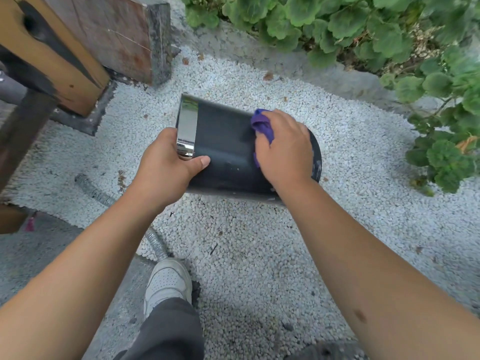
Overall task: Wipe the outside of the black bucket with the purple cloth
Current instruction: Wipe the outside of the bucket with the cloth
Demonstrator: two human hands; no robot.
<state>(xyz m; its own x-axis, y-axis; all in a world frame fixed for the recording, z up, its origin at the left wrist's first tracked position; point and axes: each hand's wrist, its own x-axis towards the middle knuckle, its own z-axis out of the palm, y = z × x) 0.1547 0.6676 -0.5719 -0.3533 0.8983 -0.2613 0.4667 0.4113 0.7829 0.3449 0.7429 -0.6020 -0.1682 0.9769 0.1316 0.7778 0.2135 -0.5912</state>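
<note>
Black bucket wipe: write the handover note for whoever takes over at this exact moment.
Left hand: grip on the chrome band at one end of the black bucket, which lies on its side over the white gravel.
Right hand: presses the purple cloth on the upper wall near the other end.
Done: unclear; pale specks show on the lower wall.
Left: the lower wall and hidden underside.

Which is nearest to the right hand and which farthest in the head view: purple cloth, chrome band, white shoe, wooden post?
1. Purple cloth: gripped under the right hand, pressed on the black bucket.
2. Chrome band: on the bucket's left end, beside the left hand.
3. White shoe: below, near the person.
4. Wooden post: upper left.
</note>
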